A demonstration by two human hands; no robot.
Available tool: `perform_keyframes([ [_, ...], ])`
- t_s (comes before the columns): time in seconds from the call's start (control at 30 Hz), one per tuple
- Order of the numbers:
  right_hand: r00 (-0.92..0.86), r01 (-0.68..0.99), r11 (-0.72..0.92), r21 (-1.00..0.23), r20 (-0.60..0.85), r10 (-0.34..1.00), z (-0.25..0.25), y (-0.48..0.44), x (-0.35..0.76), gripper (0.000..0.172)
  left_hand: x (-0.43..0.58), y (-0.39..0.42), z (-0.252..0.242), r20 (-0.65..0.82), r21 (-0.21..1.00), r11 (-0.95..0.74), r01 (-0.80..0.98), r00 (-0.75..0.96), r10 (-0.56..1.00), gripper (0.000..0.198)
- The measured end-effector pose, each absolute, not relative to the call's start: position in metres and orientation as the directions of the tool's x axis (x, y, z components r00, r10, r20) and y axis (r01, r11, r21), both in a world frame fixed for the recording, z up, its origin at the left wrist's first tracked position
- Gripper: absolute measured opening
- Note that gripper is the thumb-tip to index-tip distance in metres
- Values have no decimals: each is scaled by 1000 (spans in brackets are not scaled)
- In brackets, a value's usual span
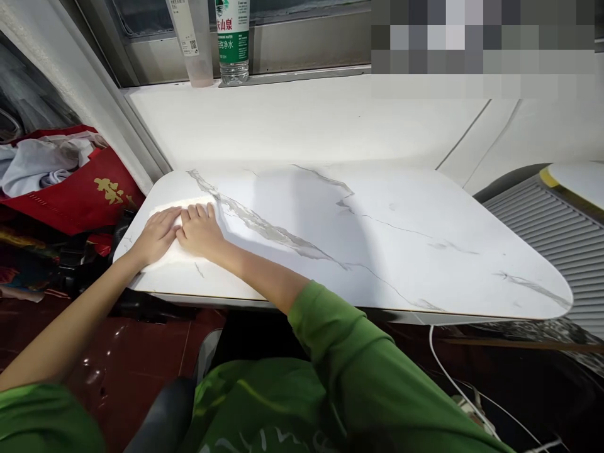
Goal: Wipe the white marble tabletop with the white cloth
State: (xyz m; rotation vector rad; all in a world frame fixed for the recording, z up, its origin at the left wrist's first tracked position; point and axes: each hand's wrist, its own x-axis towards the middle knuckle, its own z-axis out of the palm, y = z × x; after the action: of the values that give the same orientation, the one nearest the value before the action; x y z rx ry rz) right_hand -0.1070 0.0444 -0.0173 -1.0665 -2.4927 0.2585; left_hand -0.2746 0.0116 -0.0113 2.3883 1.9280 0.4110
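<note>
A white cloth (182, 253) lies flat near the left end of the white marble-patterned table (415, 251). On its left part rests my left hand (158, 236), palm down with the fingers stretched out. Right beside it, my right hand (201, 229) presses on the same cloth, fingers laid flat and slightly apart. The two hands meet at the thumbs. Part of the cloth is hidden beneath them, and its pale colour nearly blends with the tabletop.
On the window ledge stand a clear plastic cup (201, 69) and a green-labelled water bottle (234, 50). A red bag (85, 182) holding white fabric is left of the table. A grey ribbed surface (542, 220) lies at the right; a white cable (441, 362) hangs below.
</note>
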Motion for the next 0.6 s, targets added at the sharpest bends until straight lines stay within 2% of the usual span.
perform_keyframes([
  [0.17, -564, 672, 647, -360, 319, 762, -19, 94, -123, 47, -292, 72, -15, 215, 256, -250, 934, 198, 956, 56],
  [0.6, -499, 691, 594, -413, 322, 805, -22, 187, -139, 42, -299, 173, -14, 215, 294, -236, 926, 176, 960, 55],
])
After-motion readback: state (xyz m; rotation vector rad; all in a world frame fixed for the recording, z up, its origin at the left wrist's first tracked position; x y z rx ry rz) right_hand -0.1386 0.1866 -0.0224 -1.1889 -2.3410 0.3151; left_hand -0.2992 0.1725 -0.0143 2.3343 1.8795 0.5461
